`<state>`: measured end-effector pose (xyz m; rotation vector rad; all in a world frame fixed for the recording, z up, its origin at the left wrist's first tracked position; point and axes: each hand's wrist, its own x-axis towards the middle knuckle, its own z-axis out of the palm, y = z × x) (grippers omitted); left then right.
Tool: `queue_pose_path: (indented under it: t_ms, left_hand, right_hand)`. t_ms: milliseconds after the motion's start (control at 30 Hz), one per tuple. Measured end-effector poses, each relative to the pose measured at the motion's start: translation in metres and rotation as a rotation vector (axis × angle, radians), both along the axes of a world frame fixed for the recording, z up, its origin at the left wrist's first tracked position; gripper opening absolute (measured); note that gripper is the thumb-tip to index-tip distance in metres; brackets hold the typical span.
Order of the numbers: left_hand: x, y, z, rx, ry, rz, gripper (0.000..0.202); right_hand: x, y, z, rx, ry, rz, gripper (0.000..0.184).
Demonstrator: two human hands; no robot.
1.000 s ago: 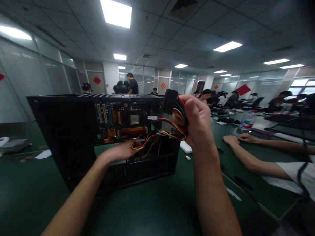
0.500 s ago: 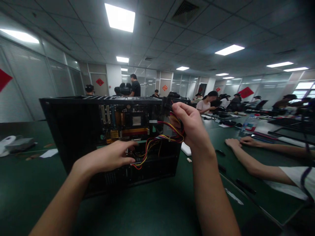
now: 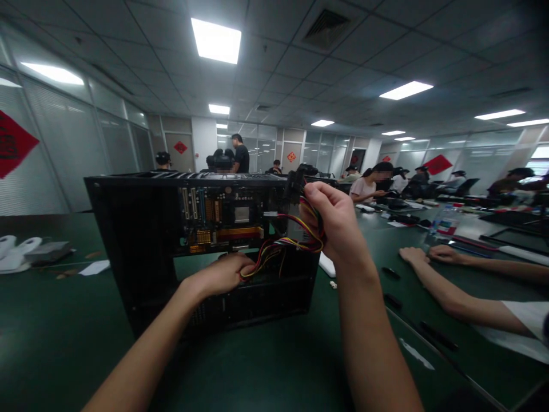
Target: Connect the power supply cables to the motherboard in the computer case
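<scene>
An open black computer case (image 3: 114, 240) stands on the green table, its inside facing me. On the motherboard (image 3: 206, 212) are slots, gold heatsinks and a square silver processor (image 3: 242, 214). My right hand (image 3: 337, 220) is closed at the case's top right corner. It pinches the bundle of red, yellow and black power cables (image 3: 315, 243), close to a black connector (image 3: 295, 182). Lower down, inside the case opening, my left hand (image 3: 225, 272) is closed on the hanging end of thinner cables (image 3: 259, 260). Its fingertips are partly hidden.
Another person's forearms (image 3: 446, 280) rest on the table at right, near black pens (image 3: 437, 335) and a plastic bottle (image 3: 446, 220). A grey box (image 3: 49, 252), white objects and a paper slip (image 3: 94, 267) lie at left. People sit farther back.
My left hand has moved right and closed round the thin cables; its fingers were apart before. My right hand keeps its hold. The view has shifted slightly.
</scene>
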<state>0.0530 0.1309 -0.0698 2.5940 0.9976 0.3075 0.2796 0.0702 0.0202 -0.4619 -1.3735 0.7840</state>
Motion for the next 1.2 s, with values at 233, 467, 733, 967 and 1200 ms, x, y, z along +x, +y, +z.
queue_pose_path:
  t_ms: [233, 467, 733, 967, 1200]
  left_hand:
    - [-0.002, 0.008, -0.004, -0.093, -0.153, -0.025, 0.05]
    - [-0.051, -0.027, 0.048, -0.062, 0.017, 0.213, 0.075]
    - [-0.029, -0.049, 0.056, -0.095, 0.097, 0.081, 0.03]
    - [-0.027, -0.016, 0.025, 0.048, 0.12, 0.066, 0.023]
    - [-0.031, -0.003, 0.015, -0.006, 0.107, 0.141, 0.023]
  right_hand:
    - [-0.007, 0.003, -0.003, -0.013, -0.025, -0.007, 0.039]
    - [-0.013, 0.012, -0.007, -0.027, -0.004, -0.024, 0.04]
    - [-0.021, 0.012, -0.008, -0.042, -0.023, -0.009, 0.042]
    - [-0.022, 0.012, -0.009, -0.056, -0.04, -0.003, 0.041]
    - [-0.038, 0.026, -0.018, -0.132, -0.025, 0.045, 0.044]
